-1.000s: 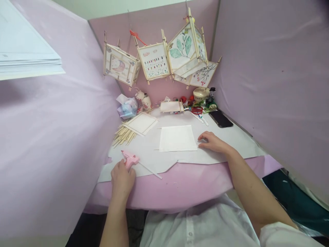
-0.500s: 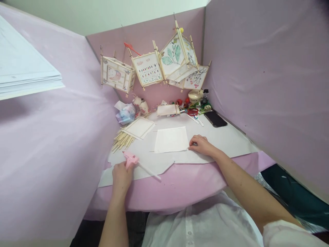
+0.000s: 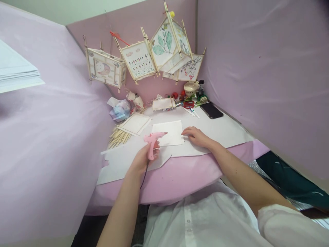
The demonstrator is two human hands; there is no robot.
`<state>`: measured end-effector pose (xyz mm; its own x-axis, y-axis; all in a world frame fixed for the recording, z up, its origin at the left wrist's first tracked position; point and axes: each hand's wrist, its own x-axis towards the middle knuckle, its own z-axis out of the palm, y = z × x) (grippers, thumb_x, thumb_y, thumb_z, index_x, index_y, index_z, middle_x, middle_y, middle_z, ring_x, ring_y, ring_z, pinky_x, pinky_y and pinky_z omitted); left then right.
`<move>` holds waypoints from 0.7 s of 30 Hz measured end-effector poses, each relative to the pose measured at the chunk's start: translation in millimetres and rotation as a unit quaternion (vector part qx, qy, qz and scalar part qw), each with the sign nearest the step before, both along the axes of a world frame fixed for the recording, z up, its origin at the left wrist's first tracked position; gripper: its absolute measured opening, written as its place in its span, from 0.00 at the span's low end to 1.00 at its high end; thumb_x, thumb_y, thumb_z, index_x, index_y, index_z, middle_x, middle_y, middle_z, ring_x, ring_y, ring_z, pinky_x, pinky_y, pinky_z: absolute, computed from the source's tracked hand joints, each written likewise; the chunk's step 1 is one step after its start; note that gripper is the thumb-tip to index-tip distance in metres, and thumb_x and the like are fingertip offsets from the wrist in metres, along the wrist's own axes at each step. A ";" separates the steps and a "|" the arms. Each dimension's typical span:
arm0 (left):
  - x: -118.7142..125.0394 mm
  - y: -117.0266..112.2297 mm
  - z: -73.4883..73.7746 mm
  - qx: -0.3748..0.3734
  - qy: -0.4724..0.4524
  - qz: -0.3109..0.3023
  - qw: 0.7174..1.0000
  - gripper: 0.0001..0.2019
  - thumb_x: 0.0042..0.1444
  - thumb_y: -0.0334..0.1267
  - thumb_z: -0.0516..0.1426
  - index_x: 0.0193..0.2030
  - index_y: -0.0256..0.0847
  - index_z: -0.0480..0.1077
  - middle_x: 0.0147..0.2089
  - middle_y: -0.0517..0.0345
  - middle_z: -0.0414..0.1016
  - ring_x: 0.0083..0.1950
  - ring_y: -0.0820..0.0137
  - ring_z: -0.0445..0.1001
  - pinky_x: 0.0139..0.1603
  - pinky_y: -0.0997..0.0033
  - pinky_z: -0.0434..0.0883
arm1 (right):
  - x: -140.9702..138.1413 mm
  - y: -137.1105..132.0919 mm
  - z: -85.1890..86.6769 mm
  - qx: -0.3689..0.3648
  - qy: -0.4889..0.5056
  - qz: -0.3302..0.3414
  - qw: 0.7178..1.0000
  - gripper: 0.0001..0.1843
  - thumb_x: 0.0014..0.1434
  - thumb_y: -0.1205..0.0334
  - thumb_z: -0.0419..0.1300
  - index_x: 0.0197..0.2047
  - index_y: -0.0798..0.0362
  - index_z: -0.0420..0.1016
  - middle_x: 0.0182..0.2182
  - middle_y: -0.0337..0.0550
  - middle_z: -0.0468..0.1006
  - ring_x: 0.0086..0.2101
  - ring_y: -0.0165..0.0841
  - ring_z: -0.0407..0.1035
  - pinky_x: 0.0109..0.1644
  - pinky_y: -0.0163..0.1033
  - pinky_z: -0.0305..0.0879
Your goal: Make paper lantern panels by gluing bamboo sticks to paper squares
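Observation:
A pink hot glue gun (image 3: 152, 139) is held by its handle in my left hand (image 3: 144, 156), raised over the near left part of a white rectangular panel (image 3: 171, 132). Its nozzle points right, above the panel; I cannot tell whether it touches. A dark cord hangs from the handle. My right hand (image 3: 196, 135) rests at the panel's right edge, fingers stretched toward it and fingertips at the border. The panel lies flat on a white sheet (image 3: 205, 140) covering the table.
Left of the panel, a framed panel (image 3: 135, 123) lies on several thin sticks (image 3: 119, 138). Behind are a tissue pack (image 3: 120, 109), a small framed panel (image 3: 163, 104), red-handled scissors (image 3: 189, 104) and a phone (image 3: 211, 110). Stick-framed lanterns (image 3: 140, 60) hang above.
My left hand has lifted the glue gun, turned its nozzle to the right and brought it over the panel. My right hand's fingers have straightened at the panel's edge. The view has shifted.

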<state>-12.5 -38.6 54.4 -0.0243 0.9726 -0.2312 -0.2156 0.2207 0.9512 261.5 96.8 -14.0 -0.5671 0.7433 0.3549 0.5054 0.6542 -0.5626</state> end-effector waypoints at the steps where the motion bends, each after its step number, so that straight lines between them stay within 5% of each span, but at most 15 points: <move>1: 6.2 2.4 -2.6 0.000 0.015 -0.020 1.000 0.22 0.53 0.54 0.63 0.45 0.36 0.75 0.43 0.52 0.73 0.34 0.75 0.70 0.26 0.79 0.65 | -1.1 0.7 -1.7 0.003 -0.001 0.005 1.000 0.25 0.55 0.78 0.50 0.47 0.46 0.78 0.50 0.43 0.77 0.51 0.40 0.66 0.56 0.49 0.60; 14: 39.9 17.2 -20.1 -0.049 0.217 -0.089 0.971 0.22 0.55 0.58 0.58 0.32 0.37 0.72 0.26 0.58 0.70 0.23 0.76 0.62 0.21 0.75 0.53 | -2.1 8.0 -14.8 0.045 -0.023 0.024 0.998 0.26 0.53 0.79 0.51 0.42 0.44 0.82 0.48 0.42 0.78 0.50 0.40 0.67 0.56 0.49 0.59; 21: 40.9 15.5 -21.4 -0.041 0.238 -0.103 0.965 0.22 0.57 0.58 0.54 0.33 0.38 0.72 0.29 0.56 0.73 0.23 0.76 0.63 0.24 0.74 0.57 | -2.0 6.5 -13.5 0.041 -0.020 0.017 0.999 0.25 0.54 0.78 0.51 0.41 0.44 0.82 0.47 0.42 0.78 0.49 0.39 0.67 0.57 0.48 0.59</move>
